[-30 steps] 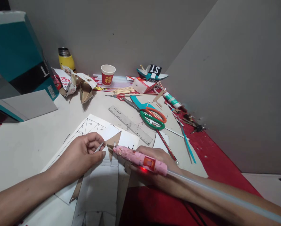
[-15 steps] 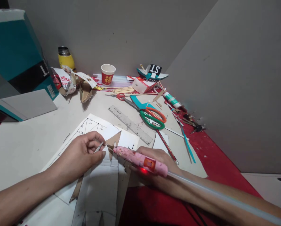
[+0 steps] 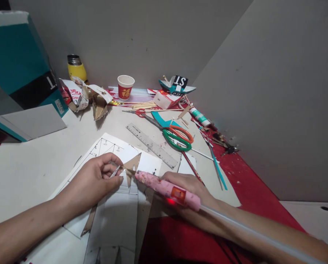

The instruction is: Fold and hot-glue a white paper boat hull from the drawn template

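Observation:
My right hand (image 3: 184, 185) is wrapped round a pink glue gun (image 3: 166, 189), its lit orange switch facing up and a long clear glue stick (image 3: 251, 227) trailing from its back end. The nozzle points left, close to the fingertips of my left hand (image 3: 106, 172). Those fingers pinch a small white piece of cardboard (image 3: 115, 171). Beneath them lies a white cardboard sheet (image 3: 117, 216) with pencil lines and cut notches; a brown pointed cardboard area (image 3: 133, 162) shows beside the nozzle. Whether the nozzle touches anything is too small to tell.
Past my hands lie a clear ruler (image 3: 153, 145), large scissors (image 3: 177, 137) with green and orange handles, and a red pencil (image 3: 192, 167). Farther back stand a paper cup (image 3: 125, 88) and a yellow bottle (image 3: 76, 69). A teal box (image 3: 18, 62) stands at left; grey walls rise behind.
My right hand has drawn the glue gun slightly to the right, away from my left fingertips. My left hand stays in place.

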`<action>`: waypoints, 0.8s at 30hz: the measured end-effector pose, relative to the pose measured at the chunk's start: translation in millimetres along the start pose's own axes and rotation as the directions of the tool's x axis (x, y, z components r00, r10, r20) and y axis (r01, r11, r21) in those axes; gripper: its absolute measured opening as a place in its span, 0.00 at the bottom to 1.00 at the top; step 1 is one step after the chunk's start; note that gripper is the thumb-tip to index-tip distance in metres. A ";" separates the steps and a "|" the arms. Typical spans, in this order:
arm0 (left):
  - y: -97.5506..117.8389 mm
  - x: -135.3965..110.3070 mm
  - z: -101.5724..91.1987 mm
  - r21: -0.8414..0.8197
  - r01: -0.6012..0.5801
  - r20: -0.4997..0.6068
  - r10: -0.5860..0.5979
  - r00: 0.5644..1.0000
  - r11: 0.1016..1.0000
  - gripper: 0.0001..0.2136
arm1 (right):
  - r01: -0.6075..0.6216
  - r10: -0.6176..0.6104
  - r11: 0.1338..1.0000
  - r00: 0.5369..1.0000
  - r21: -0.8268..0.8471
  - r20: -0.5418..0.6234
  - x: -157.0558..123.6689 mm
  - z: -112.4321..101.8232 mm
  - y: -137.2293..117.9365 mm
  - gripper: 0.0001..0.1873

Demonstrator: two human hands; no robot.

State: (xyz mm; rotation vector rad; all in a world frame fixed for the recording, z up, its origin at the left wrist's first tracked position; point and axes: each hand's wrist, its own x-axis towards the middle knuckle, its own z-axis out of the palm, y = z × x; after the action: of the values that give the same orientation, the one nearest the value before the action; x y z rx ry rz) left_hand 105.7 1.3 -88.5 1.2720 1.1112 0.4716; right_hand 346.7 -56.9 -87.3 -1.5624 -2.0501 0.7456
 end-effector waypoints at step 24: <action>3.1 -2.4 0.5 -0.093 -0.119 -0.119 0.108 0.987 0.989 0.09 | 0.029 -0.031 0.995 0.999 0.094 0.026 32.7 -11.0 -13.6 0.11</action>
State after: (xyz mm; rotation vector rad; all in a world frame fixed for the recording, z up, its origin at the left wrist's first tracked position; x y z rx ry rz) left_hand 106.0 0.0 -84.8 1.2367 1.0994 0.6843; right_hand 335.7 -26.5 -69.0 -1.4745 -2.0230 0.8438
